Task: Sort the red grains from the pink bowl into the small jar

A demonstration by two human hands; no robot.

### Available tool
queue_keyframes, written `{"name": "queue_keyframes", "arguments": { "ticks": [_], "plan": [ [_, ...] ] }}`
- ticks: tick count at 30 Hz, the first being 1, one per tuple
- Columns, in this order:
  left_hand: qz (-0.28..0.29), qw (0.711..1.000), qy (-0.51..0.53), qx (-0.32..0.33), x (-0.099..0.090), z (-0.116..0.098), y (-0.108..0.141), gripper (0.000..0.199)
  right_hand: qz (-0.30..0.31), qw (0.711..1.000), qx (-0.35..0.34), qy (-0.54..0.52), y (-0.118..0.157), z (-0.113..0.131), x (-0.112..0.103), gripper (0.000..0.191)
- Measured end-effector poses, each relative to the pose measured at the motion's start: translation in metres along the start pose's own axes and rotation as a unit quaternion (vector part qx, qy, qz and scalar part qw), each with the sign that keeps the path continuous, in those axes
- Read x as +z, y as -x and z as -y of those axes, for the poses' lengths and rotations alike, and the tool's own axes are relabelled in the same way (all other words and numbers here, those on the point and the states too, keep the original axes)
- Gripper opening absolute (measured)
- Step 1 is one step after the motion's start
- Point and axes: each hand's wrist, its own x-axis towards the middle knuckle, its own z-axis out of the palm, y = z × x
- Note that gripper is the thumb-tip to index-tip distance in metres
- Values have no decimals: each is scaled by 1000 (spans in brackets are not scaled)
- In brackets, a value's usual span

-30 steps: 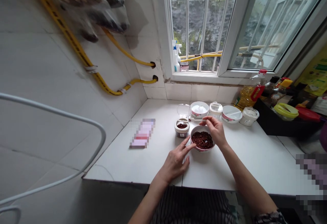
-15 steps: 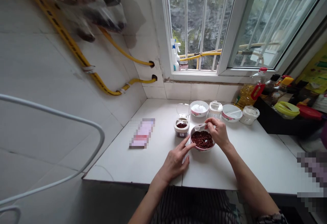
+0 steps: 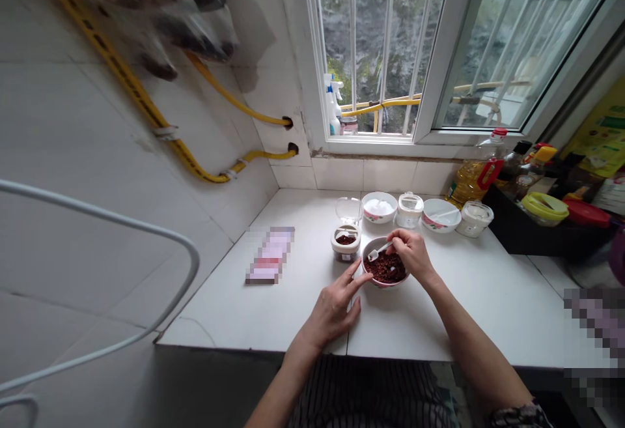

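Observation:
My right hand (image 3: 411,255) pinches the handle of a small white spoon (image 3: 375,255), whose scoop is over the left part of a bowl (image 3: 385,283). Dark red, coarse flakes or dried grains (image 3: 389,268) fill much of that bowl; a small white spot shows among them. With fingers spread, my left hand (image 3: 336,307) rests on the counter, its fingertips against the bowl's left side. Just left of the bowl stands a small clear jar (image 3: 346,252) with its lid (image 3: 348,209) flipped up, holding similar dark red flakes.
Behind are a bowl of white powder (image 3: 379,208), a lidded jar (image 3: 409,210), a bowl with a white spoon (image 3: 441,215) and another jar (image 3: 475,219). An oil bottle (image 3: 472,171) and a black condiment rack (image 3: 520,223) stand right. A blurred pink object (image 3: 271,255) lies left.
The spoon has dipped from the bowl's upper rim down and slightly left, toward the red flakes. My left hand stays at the bowl's side.

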Motion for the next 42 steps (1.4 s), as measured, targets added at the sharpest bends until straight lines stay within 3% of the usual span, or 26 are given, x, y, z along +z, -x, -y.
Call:
{"name": "queue_keyframes", "arguments": {
  "ticks": [5,11,22,27,33,35,39,42],
  "plan": [
    [0,1000,1,2,0,1,0,70,-8,1000,-22,8,0,1,0,17],
    [0,1000,1,0,1,1,0,69,-6,998,29,-57,-1,1,-1,18],
    [10,1000,1,-9,1,1,0,71,3,990,43,-134,-5,2,-4,15],
    [6,1000,0,-6,1,0,0,70,-32,992,-46,-111,0,11,7,22],
    [2,1000,3,-9,3,2,1,67,-15,973,-224,61,8,24,22,19],
    [1,1000,6,-8,3,2,1,66,-13,963,-252,90,9,25,19,21],
    [4,1000,4,-7,1,1,0,67,-65,977,-183,88,8,19,3,20],
    [9,1000,3,-7,0,1,0,69,-63,985,-121,103,5,9,-6,19]
  ]
}}
